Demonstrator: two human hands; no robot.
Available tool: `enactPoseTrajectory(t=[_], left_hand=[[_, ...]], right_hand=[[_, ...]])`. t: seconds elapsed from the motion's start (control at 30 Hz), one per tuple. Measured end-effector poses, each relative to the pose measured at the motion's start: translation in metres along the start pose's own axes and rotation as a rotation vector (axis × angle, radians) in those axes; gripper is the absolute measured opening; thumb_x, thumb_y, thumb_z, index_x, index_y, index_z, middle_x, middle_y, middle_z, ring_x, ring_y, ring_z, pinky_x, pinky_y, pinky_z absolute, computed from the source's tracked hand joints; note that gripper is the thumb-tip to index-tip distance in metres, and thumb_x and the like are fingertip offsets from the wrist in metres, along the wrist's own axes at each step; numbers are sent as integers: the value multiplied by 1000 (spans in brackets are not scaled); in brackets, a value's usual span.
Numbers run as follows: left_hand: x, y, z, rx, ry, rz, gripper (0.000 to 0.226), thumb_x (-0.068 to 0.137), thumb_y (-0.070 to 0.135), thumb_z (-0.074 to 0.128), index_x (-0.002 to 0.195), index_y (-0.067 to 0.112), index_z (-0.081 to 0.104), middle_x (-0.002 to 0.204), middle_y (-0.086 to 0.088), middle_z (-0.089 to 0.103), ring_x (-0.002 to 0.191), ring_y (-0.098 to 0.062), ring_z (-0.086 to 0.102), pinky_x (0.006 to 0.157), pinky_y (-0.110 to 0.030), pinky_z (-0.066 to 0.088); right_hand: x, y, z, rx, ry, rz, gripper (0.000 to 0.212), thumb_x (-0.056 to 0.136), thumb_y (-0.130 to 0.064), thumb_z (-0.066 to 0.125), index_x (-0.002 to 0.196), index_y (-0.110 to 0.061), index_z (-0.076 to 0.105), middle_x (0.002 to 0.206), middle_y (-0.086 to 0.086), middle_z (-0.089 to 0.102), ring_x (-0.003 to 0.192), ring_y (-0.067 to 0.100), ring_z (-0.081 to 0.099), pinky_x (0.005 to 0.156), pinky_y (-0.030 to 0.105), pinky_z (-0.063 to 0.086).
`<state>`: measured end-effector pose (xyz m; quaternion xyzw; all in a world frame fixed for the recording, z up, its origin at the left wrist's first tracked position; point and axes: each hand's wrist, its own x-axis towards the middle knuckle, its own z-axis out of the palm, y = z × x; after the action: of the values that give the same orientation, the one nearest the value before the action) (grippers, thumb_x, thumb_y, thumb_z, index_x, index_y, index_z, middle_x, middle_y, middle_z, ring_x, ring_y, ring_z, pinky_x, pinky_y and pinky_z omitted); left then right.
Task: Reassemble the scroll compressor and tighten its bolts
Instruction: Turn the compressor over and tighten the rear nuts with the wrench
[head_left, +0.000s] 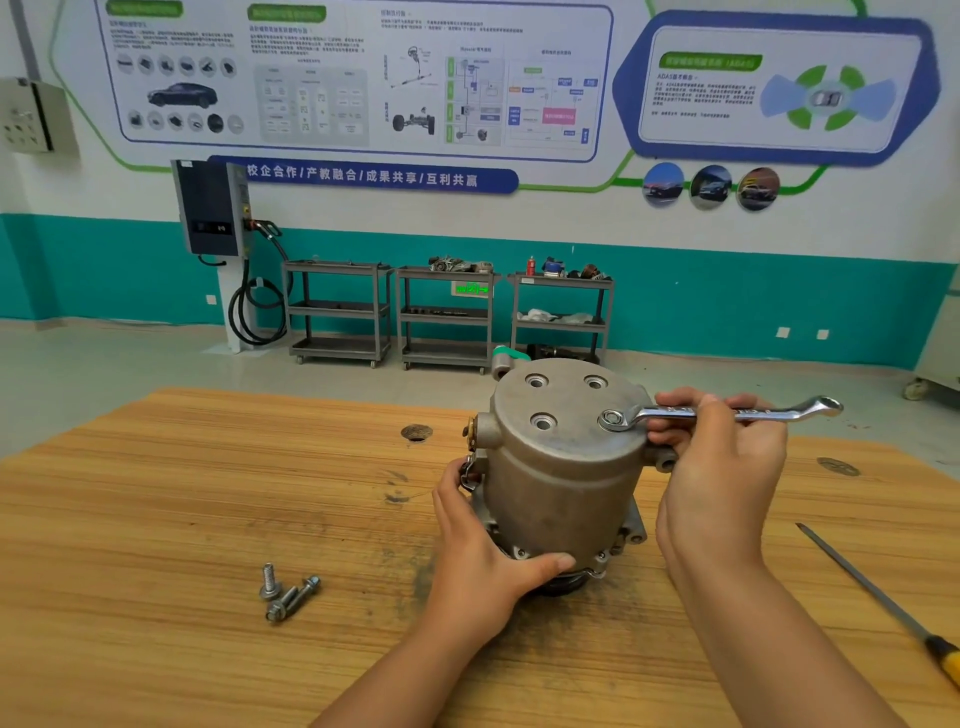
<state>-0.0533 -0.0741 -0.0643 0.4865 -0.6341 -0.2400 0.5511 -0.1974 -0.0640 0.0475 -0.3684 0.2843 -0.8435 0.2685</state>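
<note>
wooden table (208, 493): left hand (478, 551) grip wraps compressor (561, 483) base; right hand (722, 467) grip pinches wrench (810, 410) on top bolt (612, 417).

One compressor (561, 483) on the one table (156, 519). Two hands in shot: left hand (483, 540), right hand (722, 457). One wrench (727, 413). On the compressor's top, count them: three empty bolt holes (543, 421) and one fitted bolt (612, 417). Lower left, three loose bolts (283, 603). Lower right, a single screwdriver (883, 597). Along the back wall, three carts (447, 317) and one charging unit (210, 208).
</note>
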Motion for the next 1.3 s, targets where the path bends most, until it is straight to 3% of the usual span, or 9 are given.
enactPoseTrajectory(t=[0.17,0.33,0.53,0.63,0.77,0.93,1.07,1.2,1.3], left_hand=[[-2,4,6,7,24,31,116,54,42,90,114,65,-6,126,26,11,124,1,24,99,-17,24],[-4,2,9,18,61,40,113,52,43,90,118,60,0,129,21,15,129,-9,29,104,-24,28],[-2,-2,6,11,65,6,117,51,39,92,122,51,0,135,12,20,133,-15,32,109,-31,31],[-1,-5,5,5,66,-9,120,50,38,92,128,42,2,134,13,19,134,-15,30,105,-24,28],[-1,-4,5,13,48,-24,123,51,41,91,137,38,4,131,18,15,134,-13,29,102,-23,27],[-4,-3,3,32,36,21,112,57,42,89,116,62,-3,127,25,11,126,-2,24,100,-20,24],[-7,-5,1,58,31,25,111,60,42,87,115,67,-5,128,25,13,117,10,22,96,-11,24],[-8,-4,-3,63,19,24,111,62,44,87,108,75,-10,130,26,12,123,2,27,96,-19,29],[-10,-1,-7,29,-2,2,100,57,57,80,109,77,-3,130,33,20,126,-3,34,97,-24,34]], right_hand=[[13,-4,-10,73,-64,96,24,96,4,34,83,-17,34,58,-2,66,46,8,57,44,16,43],[20,-6,-12,160,-123,170,21,100,1,32,86,-15,37,57,0,65,46,11,58,44,18,45],[41,-35,-17,463,-88,288,25,99,-4,32,81,-18,42,56,-1,62,46,11,54,46,16,42],[42,-34,-25,250,-60,274,22,98,-5,29,86,-17,44,50,-2,52,39,11,41,38,16,31],[20,-4,-48,-39,-48,443,20,100,-11,34,92,-14,51,45,-4,45,33,8,33,29,16,23],[-8,42,-62,-265,-97,553,17,98,-24,46,96,-13,60,41,-5,39,31,7,27,29,16,19],[-14,59,-66,-461,-152,506,20,94,-25,55,81,-11,59,38,-5,35,33,7,28,33,18,20],[-21,65,-69,-538,-193,531,34,93,-36,57,70,-11,60,39,-2,35,38,14,29,42,23,20],[-22,67,-70,-557,-204,500,39,93,-35,58,64,-10,54,40,-1,38,39,14,31,45,26,21]])
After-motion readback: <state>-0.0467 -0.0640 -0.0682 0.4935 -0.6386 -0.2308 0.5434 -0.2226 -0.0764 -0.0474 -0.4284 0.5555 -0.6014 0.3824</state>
